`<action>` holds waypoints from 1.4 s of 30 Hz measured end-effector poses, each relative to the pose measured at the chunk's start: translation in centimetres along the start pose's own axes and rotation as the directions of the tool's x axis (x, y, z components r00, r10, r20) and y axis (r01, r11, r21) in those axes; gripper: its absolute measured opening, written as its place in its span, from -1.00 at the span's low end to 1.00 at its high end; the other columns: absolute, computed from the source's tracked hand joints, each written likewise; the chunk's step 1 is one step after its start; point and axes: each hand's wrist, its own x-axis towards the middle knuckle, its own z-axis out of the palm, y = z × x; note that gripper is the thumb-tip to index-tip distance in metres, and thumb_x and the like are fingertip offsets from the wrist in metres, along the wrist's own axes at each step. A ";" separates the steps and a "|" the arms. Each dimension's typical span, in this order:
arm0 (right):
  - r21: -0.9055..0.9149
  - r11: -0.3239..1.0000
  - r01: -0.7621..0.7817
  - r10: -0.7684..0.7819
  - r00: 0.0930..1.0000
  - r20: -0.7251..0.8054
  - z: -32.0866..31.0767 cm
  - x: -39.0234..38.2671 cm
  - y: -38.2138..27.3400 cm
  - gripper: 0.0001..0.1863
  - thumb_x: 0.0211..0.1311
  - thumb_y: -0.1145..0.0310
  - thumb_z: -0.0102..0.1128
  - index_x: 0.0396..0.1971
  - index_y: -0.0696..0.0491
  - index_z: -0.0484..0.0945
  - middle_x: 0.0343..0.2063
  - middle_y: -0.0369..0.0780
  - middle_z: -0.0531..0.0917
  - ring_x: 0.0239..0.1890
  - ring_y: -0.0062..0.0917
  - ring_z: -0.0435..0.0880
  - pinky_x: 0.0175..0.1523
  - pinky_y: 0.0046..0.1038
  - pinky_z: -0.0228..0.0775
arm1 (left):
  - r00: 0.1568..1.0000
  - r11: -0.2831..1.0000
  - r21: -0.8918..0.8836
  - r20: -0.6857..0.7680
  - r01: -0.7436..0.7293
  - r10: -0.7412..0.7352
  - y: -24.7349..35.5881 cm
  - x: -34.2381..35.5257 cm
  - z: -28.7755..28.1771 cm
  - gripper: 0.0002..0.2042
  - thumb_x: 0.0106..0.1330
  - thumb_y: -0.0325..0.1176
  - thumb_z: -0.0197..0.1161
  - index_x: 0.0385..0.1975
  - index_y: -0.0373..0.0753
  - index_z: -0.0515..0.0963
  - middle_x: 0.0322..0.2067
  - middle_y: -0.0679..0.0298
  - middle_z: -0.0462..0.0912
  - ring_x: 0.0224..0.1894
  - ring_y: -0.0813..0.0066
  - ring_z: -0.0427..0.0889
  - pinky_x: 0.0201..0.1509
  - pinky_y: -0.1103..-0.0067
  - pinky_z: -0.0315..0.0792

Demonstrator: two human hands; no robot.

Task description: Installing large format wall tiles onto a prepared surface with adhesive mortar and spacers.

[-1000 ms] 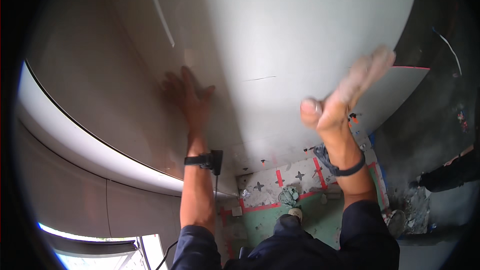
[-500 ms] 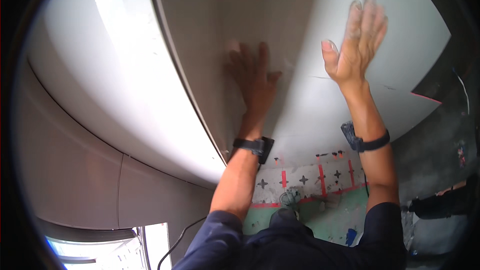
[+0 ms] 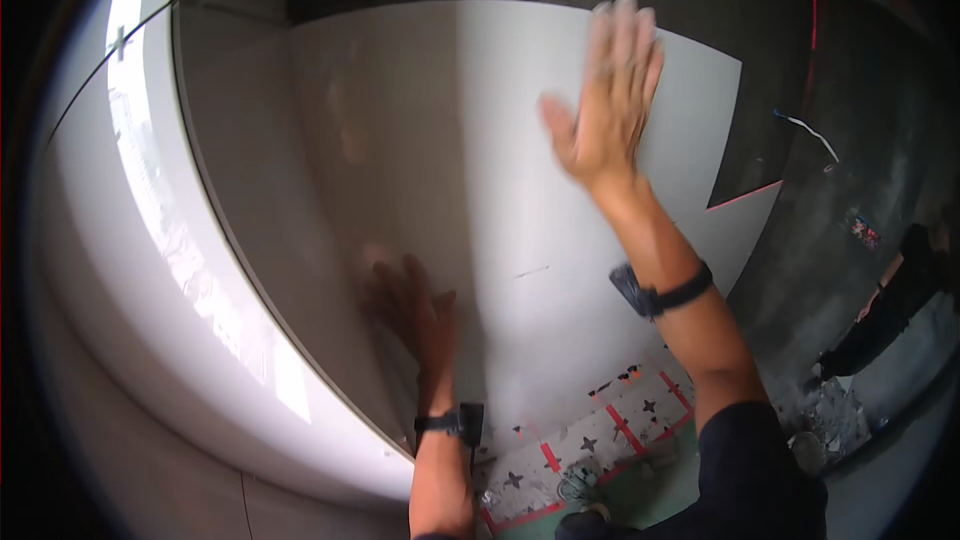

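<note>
A large, pale, smooth panel point(image 3: 520, 140) stands against a dark wall, its left part in shadow. My right hand point(image 3: 605, 120) is spread over the panel close to its top edge, with the fingers stretched out and slightly blurred. Lower down, in the shaded strip at the left, my left hand point(image 3: 410, 305) is also stretched out against the panel, fingers apart. Neither hand holds anything. Each wrist wears a black strap with a small dark box.
A curved white surface point(image 3: 170, 200) rises along the left. Below lies a floor strip with red tape point(image 3: 622, 428) and dark cross-shaped marks. To the right are the dark wall point(image 3: 750, 130), a hanging white cord point(image 3: 812, 136), a person in dark clothes point(image 3: 885, 295) and a bucket point(image 3: 806, 450).
The view has tilted up, bringing the panel's top edge and the dark wall into sight. My right hand has moved higher on the panel; my left hand stays in the shaded strip.
</note>
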 end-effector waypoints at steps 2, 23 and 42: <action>-0.119 0.972 -0.202 0.217 0.967 0.134 4.0 0.3 6.2 -0.12 0.41 -0.09 0.04 0.47 0.26 0.06 0.50 0.07 0.08 0.56 0.04 -0.10 0.54 0.12 -0.37 | 1.000 0.999 -0.021 -0.001 -0.024 0.024 3.1 1.0 0.3 -0.02 0.04 -0.15 0.51 0.52 -0.06 0.14 0.54 -0.16 -0.13 0.56 -0.31 -0.29 0.50 -0.22 -0.39; -0.084 0.880 -0.468 0.469 0.883 -0.007 3.1 -3.6 18.9 -0.10 0.40 -0.02 0.07 0.43 0.39 0.02 0.46 0.21 0.07 0.55 0.08 -0.10 0.56 0.09 -0.33 | 0.997 0.938 0.339 0.010 -0.073 0.074 1.9 2.1 0.4 0.09 0.01 -0.12 0.50 0.56 -0.16 -0.02 0.54 -0.12 -0.13 0.60 -0.07 -0.22 0.61 0.05 -0.33; 0.259 0.904 -0.339 0.300 0.937 0.177 -6.5 -31.1 37.3 -0.44 0.40 0.19 -0.02 0.39 -0.10 0.39 0.47 -0.29 0.30 0.55 -0.36 0.13 0.61 -0.10 -0.26 | 0.625 0.430 0.591 0.165 -0.682 0.763 50.1 22.9 16.4 -0.24 0.43 0.21 -0.01 0.50 -0.14 0.16 0.49 -0.18 0.06 0.55 -0.19 -0.06 0.58 -0.02 -0.29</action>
